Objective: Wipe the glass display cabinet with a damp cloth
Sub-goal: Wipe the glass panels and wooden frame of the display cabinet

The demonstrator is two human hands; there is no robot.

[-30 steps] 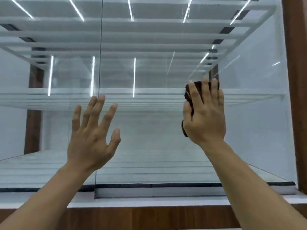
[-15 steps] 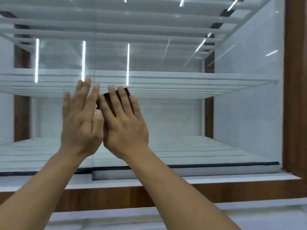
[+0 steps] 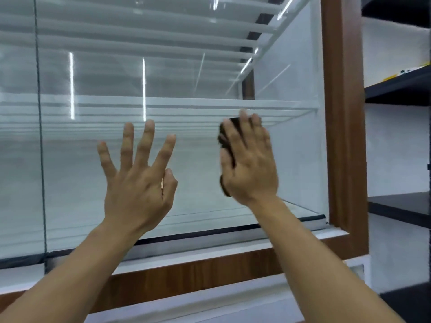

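Your right hand point(image 3: 250, 164) presses the dark cloth point(image 3: 225, 138) flat against the right part of the cabinet glass point(image 3: 198, 66), near the wooden frame point(image 3: 342, 113), with straight fingers, so it may slip out and drop, while your spread, empty left hand point(image 3: 137, 183) may smudge the pane.

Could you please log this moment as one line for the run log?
right hand: presses dark cloth on cabinet glass | left hand: fingers spread, empty

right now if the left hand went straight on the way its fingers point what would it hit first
Most likely the glass pane: the open left hand points up and toward it, nothing between. Whether it already touches is unclear.
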